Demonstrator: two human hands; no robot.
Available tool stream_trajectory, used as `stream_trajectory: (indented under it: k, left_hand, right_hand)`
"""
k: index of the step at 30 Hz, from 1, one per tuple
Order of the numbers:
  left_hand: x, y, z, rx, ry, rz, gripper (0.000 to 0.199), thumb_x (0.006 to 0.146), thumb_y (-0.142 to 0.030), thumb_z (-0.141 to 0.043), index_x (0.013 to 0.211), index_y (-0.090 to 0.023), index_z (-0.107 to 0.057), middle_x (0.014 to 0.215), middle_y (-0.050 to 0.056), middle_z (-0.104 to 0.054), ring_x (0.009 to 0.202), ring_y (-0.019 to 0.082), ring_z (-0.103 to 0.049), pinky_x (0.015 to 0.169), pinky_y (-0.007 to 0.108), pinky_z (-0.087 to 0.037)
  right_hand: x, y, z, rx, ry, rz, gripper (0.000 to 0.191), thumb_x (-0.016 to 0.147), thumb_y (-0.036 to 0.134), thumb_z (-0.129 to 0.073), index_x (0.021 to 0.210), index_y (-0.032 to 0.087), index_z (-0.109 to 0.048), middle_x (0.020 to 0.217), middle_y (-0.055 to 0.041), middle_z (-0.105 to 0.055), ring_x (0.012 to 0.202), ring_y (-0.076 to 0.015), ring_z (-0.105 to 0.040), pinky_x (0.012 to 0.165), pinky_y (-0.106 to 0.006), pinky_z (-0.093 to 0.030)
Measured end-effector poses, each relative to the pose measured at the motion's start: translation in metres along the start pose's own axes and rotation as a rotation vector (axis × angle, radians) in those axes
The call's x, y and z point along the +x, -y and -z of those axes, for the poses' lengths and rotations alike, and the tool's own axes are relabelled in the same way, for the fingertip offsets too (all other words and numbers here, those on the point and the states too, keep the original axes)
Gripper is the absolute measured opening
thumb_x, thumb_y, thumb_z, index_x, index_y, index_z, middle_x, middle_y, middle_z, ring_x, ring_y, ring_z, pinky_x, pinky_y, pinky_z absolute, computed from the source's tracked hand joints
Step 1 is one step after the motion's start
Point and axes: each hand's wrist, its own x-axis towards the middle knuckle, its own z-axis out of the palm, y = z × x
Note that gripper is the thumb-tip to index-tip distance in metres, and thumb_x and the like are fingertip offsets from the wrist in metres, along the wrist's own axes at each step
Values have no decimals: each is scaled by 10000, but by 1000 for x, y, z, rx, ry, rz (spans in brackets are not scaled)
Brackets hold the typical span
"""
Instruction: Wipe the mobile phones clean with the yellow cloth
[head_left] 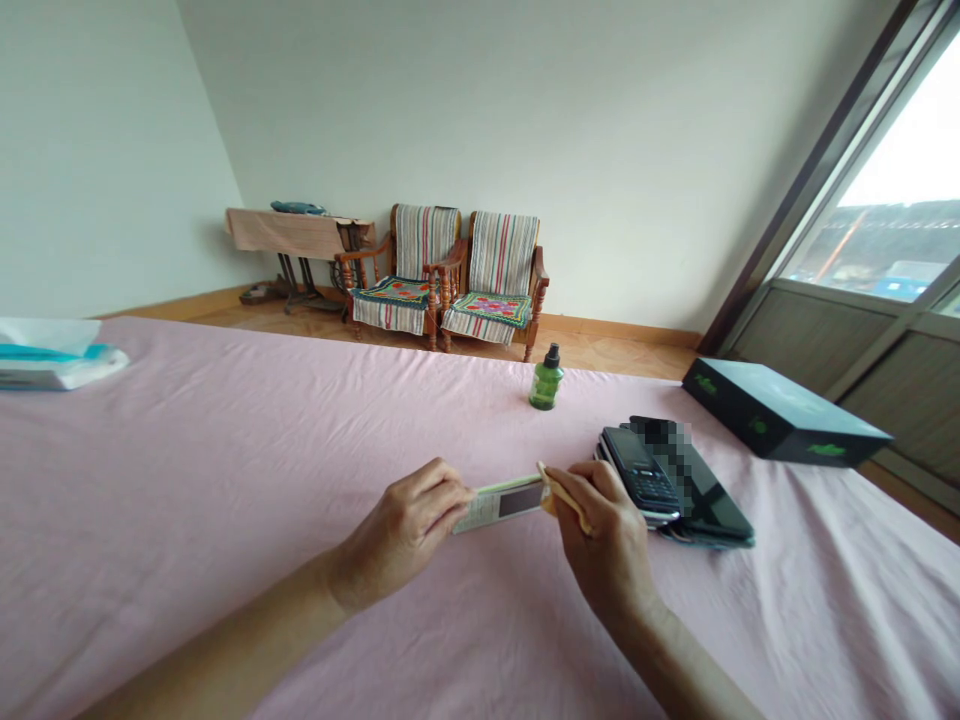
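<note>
A pale keypad phone [491,506] with a dark screen is held above the pink cloth, its keypad end pinched in my left hand [409,530]. My right hand [606,535] grips a folded yellowish cloth [564,500] against the phone's other end, by the screen. Part of the phone's right end is hidden by the cloth and fingers. Just right of my right hand, a black keypad phone [641,470] lies on a stack of dark flat devices [709,500]. Beyond the hands stands a green bottle [547,380] with a black cap, upright.
The pink sheet [262,420] covers the wide surface. A black box [784,410] sits at the right edge, and a tissue pack [56,365] lies at the far left. Behind stand two wooden chairs [491,310] and a small covered table [285,235].
</note>
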Motion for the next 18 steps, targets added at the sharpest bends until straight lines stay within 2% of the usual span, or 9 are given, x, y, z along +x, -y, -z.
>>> stream_trajectory:
  k: [5, 10, 14, 18]
  left_hand:
    - [0, -4, -2, -15, -9, 17, 193, 908, -77, -506, 1025, -165, -632, 893, 57, -606, 833, 161, -617, 723, 255, -522]
    - [1, -5, -3, -7, -53, 39, 288, 902, -87, -507, 1163, -186, -576, 952, 58, -634, 856, 164, -624, 759, 281, -542]
    - [-2, -5, -6, -45, -107, 92, 388, 887, -121, -536, 1266, -193, -495, 852, 10, -608, 746, 134, -603, 722, 264, -543]
    - [-5, -6, -11, -111, -127, 127, 545, 859, -124, -561, 1368, -201, -384, 853, -9, -604, 751, 123, -600, 750, 261, -536]
  right_hand:
    - [-7, 8, -12, 2, 129, 50, 283, 930, 113, -446, 1083, 185, -673, 858, -69, -554, 745, -167, -553, 657, -283, -481]
    - [-11, 32, -18, 132, 256, 116, 280, 953, 116, -439, 1120, 206, -645, 876, -67, -566, 768, -171, -547, 672, -290, -491]
    - [-13, 45, -18, 187, 293, 168, 302, 970, 154, -440, 1210, 259, -591, 942, -65, -576, 825, -178, -552, 692, -299, -495]
    - [-17, 47, -20, 128, 335, 218, 316, 993, 171, -384, 1242, 247, -563, 970, -75, -569, 861, -190, -543, 715, -321, -492]
